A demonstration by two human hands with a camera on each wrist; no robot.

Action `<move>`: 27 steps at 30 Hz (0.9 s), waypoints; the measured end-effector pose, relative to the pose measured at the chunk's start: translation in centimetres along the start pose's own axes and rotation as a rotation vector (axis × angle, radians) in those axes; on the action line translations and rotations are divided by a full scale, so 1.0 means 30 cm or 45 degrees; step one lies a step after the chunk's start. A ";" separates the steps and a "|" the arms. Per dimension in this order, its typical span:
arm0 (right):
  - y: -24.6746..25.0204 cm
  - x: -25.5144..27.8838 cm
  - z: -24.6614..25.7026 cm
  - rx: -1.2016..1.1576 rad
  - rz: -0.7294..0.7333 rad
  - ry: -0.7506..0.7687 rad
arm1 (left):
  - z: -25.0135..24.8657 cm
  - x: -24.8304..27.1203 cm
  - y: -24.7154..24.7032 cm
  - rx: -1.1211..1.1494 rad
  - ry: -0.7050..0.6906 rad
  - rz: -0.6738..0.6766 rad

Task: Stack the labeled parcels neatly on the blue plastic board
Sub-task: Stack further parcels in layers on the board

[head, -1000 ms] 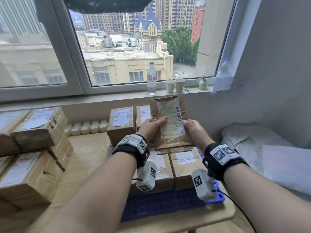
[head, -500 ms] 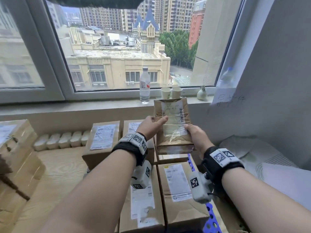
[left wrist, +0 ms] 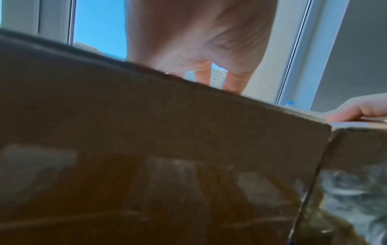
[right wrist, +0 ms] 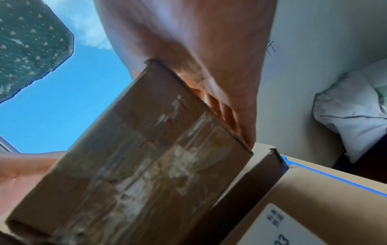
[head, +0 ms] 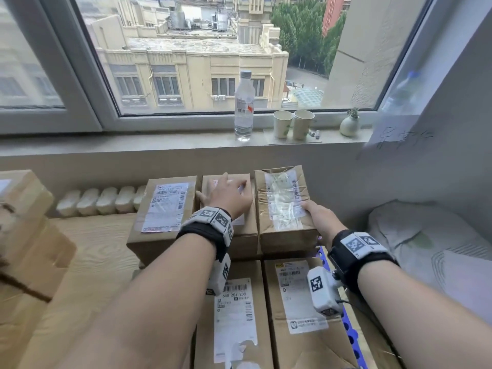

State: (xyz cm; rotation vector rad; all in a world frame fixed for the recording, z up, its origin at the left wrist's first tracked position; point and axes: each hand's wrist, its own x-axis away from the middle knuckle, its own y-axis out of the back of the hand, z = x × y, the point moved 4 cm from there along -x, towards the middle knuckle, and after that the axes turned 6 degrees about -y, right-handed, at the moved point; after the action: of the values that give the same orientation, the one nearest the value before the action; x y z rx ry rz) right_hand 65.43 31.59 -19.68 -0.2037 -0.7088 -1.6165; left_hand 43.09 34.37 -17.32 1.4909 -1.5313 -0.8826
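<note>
Several brown labeled parcels lie in rows on the blue plastic board [head: 352,339], of which only the right edge shows. My right hand [head: 315,213] grips the near right corner of a crumpled, taped parcel [head: 283,203] at the back right, thumb on top. In the right wrist view its fingers [right wrist: 228,119] run along the side of the taped parcel [right wrist: 146,165], which sits tilted over a darker box; I cannot tell whether it rests fully. My left hand [head: 226,197] lies flat, fingers straight, on the middle back parcel [head: 243,230]. Another parcel [head: 165,209] stands to its left.
A water bottle [head: 242,107], two paper cups [head: 292,125] and a small vase [head: 349,125] stand on the windowsill. More parcels [head: 26,235] are piled at the left on the wooden table [head: 87,249]. White bedding [head: 426,249] lies right; the wall is close behind.
The taped parcel came down from chest height into the back right spot. My left hand let go of it and moved onto the middle parcel; my right hand kept hold.
</note>
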 end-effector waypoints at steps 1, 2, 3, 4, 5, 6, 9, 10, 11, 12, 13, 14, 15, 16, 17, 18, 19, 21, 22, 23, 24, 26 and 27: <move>-0.002 -0.013 -0.007 0.001 0.003 -0.012 | 0.001 0.002 -0.001 0.000 0.005 0.021; -0.004 -0.018 -0.009 -0.006 0.005 -0.026 | 0.000 0.004 -0.002 -0.005 0.004 0.034; -0.005 -0.021 -0.011 -0.027 0.014 -0.034 | 0.000 0.006 -0.004 -0.011 0.004 0.043; -0.003 -0.026 -0.011 -0.025 0.012 -0.054 | 0.000 0.007 -0.007 -0.018 0.008 0.045; -0.003 -0.033 -0.010 -0.018 0.022 -0.055 | 0.001 0.007 -0.007 -0.023 0.016 0.049; -0.003 -0.039 -0.009 -0.010 0.027 -0.057 | 0.002 0.007 -0.007 -0.030 0.022 0.052; -0.001 -0.048 0.013 0.084 -0.029 0.013 | -0.001 0.001 -0.006 -0.024 0.046 0.058; -0.004 -0.045 0.023 0.158 -0.040 0.042 | -0.003 -0.001 -0.007 -0.015 0.055 0.060; -0.007 -0.049 0.031 0.250 -0.065 0.081 | -0.007 -0.004 -0.008 -0.011 0.060 0.060; -0.011 -0.044 0.036 0.309 -0.084 0.092 | -0.010 -0.005 -0.010 -0.013 0.064 0.058; -0.019 -0.036 0.037 0.354 -0.087 0.103 | -0.015 -0.007 -0.011 -0.016 0.066 0.056; -0.026 -0.036 0.033 0.409 -0.114 0.106 | -0.018 -0.009 -0.012 -0.017 0.067 0.056; -0.031 -0.033 0.035 0.473 -0.147 0.130 | -0.020 -0.011 -0.014 -0.016 0.069 0.059; -0.037 -0.026 0.037 0.558 -0.201 0.147 | -0.021 -0.013 -0.015 -0.014 0.071 0.061; -0.044 -0.018 0.045 0.632 -0.257 0.205 | -0.022 -0.013 -0.015 -0.015 0.073 0.064; -0.054 -0.010 0.056 0.713 -0.300 0.263 | -0.023 -0.014 -0.016 -0.019 0.075 0.066; -0.065 -0.003 0.068 0.779 -0.329 0.325 | -0.025 -0.013 -0.016 -0.027 0.076 0.069; -0.091 0.012 0.092 0.973 -0.356 0.412 | -0.033 -0.009 -0.015 -0.062 0.074 0.074; -0.101 0.019 0.103 1.078 -0.375 0.439 | -0.038 -0.006 -0.014 -0.099 0.066 0.079; -0.110 0.025 0.113 1.159 -0.389 0.469 | -0.043 -0.002 -0.013 -0.143 0.052 0.086; -0.119 0.032 0.121 1.237 -0.388 0.481 | -0.048 0.003 -0.011 -0.180 0.034 0.096; -0.139 0.045 0.128 1.328 -0.342 0.508 | -0.059 0.014 -0.009 -0.200 -0.012 0.129; -0.147 0.055 0.127 1.351 -0.314 0.518 | -0.063 0.023 -0.010 -0.185 -0.029 0.153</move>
State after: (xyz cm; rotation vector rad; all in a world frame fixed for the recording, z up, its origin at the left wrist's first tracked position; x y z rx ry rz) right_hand 59.93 32.34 -17.25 0.9788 -1.1883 -1.2447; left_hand 44.93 33.78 -16.74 1.2756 -1.5225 -0.9219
